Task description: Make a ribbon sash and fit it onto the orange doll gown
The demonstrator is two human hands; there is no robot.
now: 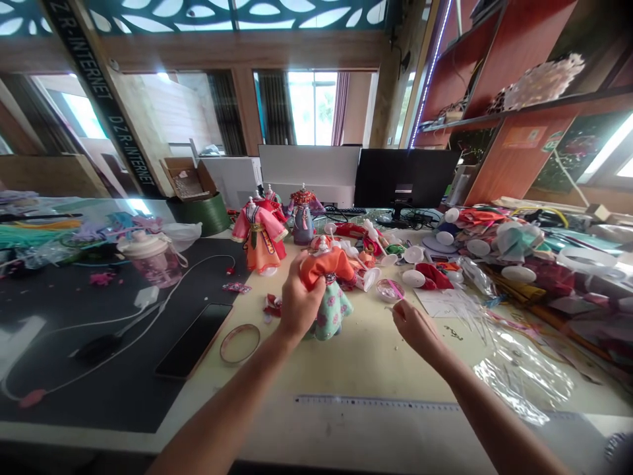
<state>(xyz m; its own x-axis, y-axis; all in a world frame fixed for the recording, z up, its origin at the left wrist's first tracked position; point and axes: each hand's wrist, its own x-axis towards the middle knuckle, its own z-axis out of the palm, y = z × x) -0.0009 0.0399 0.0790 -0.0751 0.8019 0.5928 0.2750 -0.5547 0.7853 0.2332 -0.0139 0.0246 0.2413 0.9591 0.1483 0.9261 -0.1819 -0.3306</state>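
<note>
My left hand (pixel 301 300) is wrapped around a doll-sized outfit on a small stand, held upright above the table. This doll dress has an orange top (pixel 329 264) and a mint-green skirt (pixel 332 307) with pink flowers. My right hand (pixel 415 328) is closed, fingertips pinched together, just in front of a small clear round dish (pixel 383 290). A thin pink stick (pixel 395 287) crosses the dish's edge and ends close to my right fingers; whether they grip it I cannot tell. Behind my left hand stand other doll dresses, one pink and orange (pixel 260 237), another red and grey-blue (pixel 302 221).
A tape roll (pixel 240 344), a phone (pixel 194 340) and a lidded cup (pixel 153 257) lie to the left. A ruler (pixel 376 402) runs along the front. Heaped fabric and white discs (pixel 479 247) and clear plastic bags (pixel 524 376) fill the right. Monitors (pixel 406 178) stand behind.
</note>
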